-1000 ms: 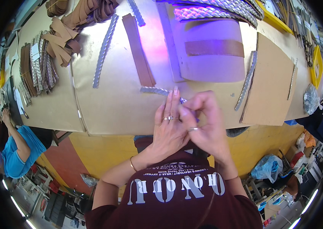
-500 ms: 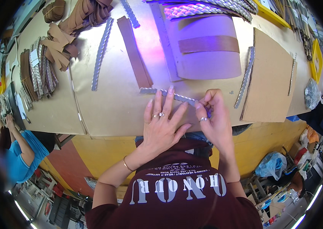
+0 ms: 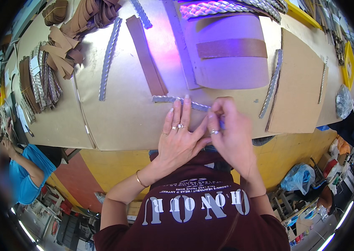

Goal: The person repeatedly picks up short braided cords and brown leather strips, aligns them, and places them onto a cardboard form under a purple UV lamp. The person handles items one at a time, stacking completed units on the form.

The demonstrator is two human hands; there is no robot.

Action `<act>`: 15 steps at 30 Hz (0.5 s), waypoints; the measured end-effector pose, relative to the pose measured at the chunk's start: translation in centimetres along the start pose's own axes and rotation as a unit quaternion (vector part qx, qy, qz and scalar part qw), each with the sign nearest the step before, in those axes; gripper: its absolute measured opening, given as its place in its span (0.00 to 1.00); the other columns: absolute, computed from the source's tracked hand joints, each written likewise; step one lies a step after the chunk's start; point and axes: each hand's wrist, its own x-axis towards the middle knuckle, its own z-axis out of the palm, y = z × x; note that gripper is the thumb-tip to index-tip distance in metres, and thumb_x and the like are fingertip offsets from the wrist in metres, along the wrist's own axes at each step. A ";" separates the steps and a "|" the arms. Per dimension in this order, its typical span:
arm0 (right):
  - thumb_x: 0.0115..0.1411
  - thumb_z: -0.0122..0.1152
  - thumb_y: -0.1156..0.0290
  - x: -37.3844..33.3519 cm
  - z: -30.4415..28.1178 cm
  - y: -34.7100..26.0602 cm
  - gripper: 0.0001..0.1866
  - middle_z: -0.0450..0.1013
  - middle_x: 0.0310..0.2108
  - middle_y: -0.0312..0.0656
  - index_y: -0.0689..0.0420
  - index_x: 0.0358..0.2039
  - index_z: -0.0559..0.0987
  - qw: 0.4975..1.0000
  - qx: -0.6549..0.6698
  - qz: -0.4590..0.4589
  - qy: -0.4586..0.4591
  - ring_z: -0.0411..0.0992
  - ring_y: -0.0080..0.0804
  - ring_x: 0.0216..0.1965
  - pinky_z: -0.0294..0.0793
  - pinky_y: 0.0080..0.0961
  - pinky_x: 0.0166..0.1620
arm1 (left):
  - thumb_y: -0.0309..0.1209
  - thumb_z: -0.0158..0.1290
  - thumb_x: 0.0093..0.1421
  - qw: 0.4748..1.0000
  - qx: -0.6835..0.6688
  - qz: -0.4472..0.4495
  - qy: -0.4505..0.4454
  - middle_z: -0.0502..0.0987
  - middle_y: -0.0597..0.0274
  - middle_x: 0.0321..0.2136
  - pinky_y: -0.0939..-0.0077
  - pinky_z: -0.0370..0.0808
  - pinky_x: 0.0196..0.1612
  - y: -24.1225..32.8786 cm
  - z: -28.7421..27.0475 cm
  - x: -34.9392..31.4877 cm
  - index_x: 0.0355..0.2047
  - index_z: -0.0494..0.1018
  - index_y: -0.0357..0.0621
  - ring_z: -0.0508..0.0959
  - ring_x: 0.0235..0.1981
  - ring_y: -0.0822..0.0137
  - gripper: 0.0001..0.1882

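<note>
A narrow braided strip [image 3: 164,99] with a grey edge lies near the table's front edge. Across its middle rest the outstretched fingertips of my left hand [image 3: 179,136], pressing it flat. My right hand [image 3: 234,130] is closed in a pinch at the strip's right end, which its fingers mostly hide. Just beyond the strip's left end lie two overlapping brown flat strips [image 3: 145,56]. Another braided strip [image 3: 109,60] lies farther left, and one more [image 3: 272,83] is to the right.
A curved beige form [image 3: 231,75] with a brown band stands at the far middle, below thick silvery braids [image 3: 214,10]. Cardboard [image 3: 296,88] lies right. Bundled braids [image 3: 45,79] and brown strips [image 3: 62,52] fill the left. A person in blue [image 3: 30,169] works at far left.
My right hand has shifted a little left, closer to my left hand, still at the strip's end. My left hand's fingers have drawn closer together on the strip.
</note>
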 end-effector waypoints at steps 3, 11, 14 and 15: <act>0.57 0.57 0.82 0.4 1.6 -1.3 0.10 0.70 0.26 0.45 0.60 0.37 0.69 0.992 -0.008 -0.130 0.000 0.70 0.45 0.25 0.71 0.35 0.30 | 0.48 0.49 0.59 0.999 0.013 -0.027 -0.035 0.52 0.44 0.68 0.57 0.41 0.69 -0.1 0.0 -0.2 0.60 0.66 0.52 0.52 0.69 0.47 0.30; 0.59 0.61 0.80 -1.1 0.3 -0.3 0.12 0.73 0.29 0.39 0.58 0.32 0.64 0.977 0.165 -0.132 0.023 0.69 0.24 0.28 0.70 0.22 0.35 | 0.52 0.53 0.58 0.999 -0.031 -0.024 0.014 0.52 0.43 0.68 0.57 0.41 0.69 0.2 -0.4 0.1 0.53 0.71 0.43 0.52 0.69 0.48 0.30; 0.59 0.61 0.78 -1.3 -0.9 1.9 0.12 0.71 0.24 0.40 0.59 0.32 0.64 0.989 0.128 -0.047 0.066 0.66 0.25 0.24 0.69 0.22 0.29 | 0.53 0.59 0.53 0.998 -0.051 -0.011 0.026 0.55 0.39 0.66 0.54 0.41 0.69 0.1 -0.4 0.0 0.45 0.70 0.40 0.53 0.68 0.44 0.31; 0.60 0.61 0.78 -1.2 -1.0 2.5 0.13 0.70 0.24 0.40 0.59 0.33 0.63 0.989 0.127 -0.048 0.057 0.64 0.23 0.24 0.68 0.22 0.29 | 0.54 0.59 0.53 0.998 -0.062 -0.013 0.032 0.55 0.38 0.66 0.53 0.41 0.69 0.0 -0.3 0.0 0.45 0.68 0.39 0.53 0.68 0.44 0.31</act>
